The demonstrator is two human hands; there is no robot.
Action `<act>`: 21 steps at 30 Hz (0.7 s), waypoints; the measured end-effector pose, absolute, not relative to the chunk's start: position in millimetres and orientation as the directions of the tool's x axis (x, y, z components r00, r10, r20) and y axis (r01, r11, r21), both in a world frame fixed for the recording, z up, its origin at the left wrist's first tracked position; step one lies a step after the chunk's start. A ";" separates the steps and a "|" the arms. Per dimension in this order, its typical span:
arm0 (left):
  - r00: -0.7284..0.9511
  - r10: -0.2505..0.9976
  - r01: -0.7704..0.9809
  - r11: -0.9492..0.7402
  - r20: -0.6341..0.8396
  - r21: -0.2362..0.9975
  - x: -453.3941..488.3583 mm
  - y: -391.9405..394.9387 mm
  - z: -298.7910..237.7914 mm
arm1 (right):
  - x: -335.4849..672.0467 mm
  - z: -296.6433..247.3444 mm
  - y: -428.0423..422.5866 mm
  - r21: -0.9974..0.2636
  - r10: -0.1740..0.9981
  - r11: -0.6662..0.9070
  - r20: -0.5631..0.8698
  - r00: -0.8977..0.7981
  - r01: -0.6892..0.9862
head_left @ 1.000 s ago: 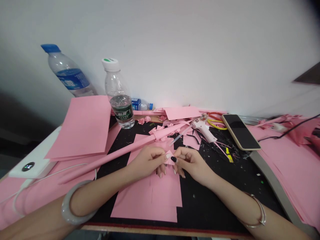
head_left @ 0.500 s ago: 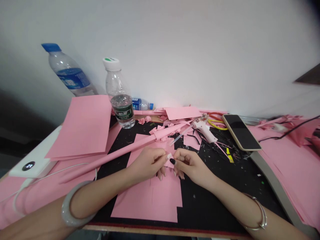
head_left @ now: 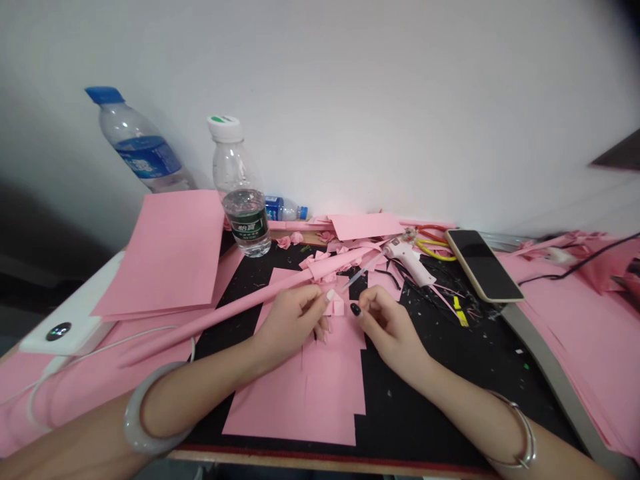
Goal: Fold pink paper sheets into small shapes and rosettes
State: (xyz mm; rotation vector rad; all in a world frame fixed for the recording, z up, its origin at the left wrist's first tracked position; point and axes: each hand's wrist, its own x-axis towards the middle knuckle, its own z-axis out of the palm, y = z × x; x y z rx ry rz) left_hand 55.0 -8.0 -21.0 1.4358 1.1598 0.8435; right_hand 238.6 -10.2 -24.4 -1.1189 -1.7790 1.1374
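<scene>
Head view | folded pink paper piece [head_left: 336,305]: small, upright, long axis hard to tell, above pink paper sheet [head_left: 295,393] | left hand [head_left: 293,325]: fingertips pinching piece's left edge, nearer | right hand [head_left: 393,331]: narrow pinch, empty, just right of piece | hot glue gun [head_left: 407,260]: beyond piece, rightward

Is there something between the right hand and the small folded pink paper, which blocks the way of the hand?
Nothing visible blocks it. The right hand is apart from the small folded pink paper, with only open space above the pink sheet between them. The clear glue stick ends above this gap, not inside it.
</scene>
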 end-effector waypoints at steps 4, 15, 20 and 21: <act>0.333 0.942 0.304 -0.073 -0.034 0.950 55.2 -10.6 -22.0 | 237.0 -21.5 -14.6 -0.778 0.816 0.467 0.196 -0.543 0.420; 0.590 0.807 0.277 -0.183 -0.016 0.943 51.3 -13.7 -17.3 | 237.8 -22.1 -14.4 -0.753 0.765 0.498 0.148 -0.626 0.430; 0.594 0.804 0.312 -0.266 0.031 0.912 50.7 -13.2 -16.5 | 237.0 -20.9 -15.0 -0.758 0.803 0.481 0.179 -0.569 0.440; 0.584 0.811 0.317 -0.277 0.044 0.907 51.1 -12.7 -16.1 | 237.2 -20.9 -14.3 -0.765 0.812 0.473 0.185 -0.554 0.438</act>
